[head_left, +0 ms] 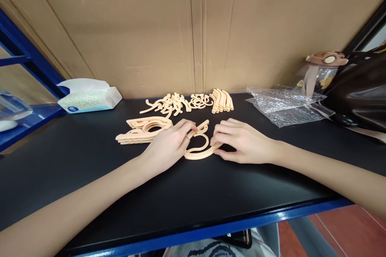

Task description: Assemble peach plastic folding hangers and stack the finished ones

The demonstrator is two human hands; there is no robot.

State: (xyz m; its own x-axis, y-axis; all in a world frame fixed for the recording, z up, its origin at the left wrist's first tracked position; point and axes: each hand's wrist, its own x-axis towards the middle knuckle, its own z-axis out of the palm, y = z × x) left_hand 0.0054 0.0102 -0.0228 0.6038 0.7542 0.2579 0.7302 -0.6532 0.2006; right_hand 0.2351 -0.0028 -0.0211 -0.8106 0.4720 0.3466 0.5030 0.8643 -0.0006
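Note:
A curved cream plastic piece (199, 151) with a hook lies on the black tabletop (90, 176) between my two hands. My left hand (169, 144) pinches its left end, fingers curled round it. On the right end rests my right hand (241, 140), fingers pressed together on it. Just left of my left hand sits a stack of assembled cream pieces (141, 130). Behind the hands lie loose cream parts (171, 104), a few cream rings (200, 101) and a row of curved cream arms (222, 100).
A tissue pack (89, 98) sits at the back left by a blue shelf frame (27, 56). Clear plastic bags (283, 104), a lidded bottle (321, 70) and a dark bag (358, 92) crowd the back right. A cardboard wall (193, 28) closes the back.

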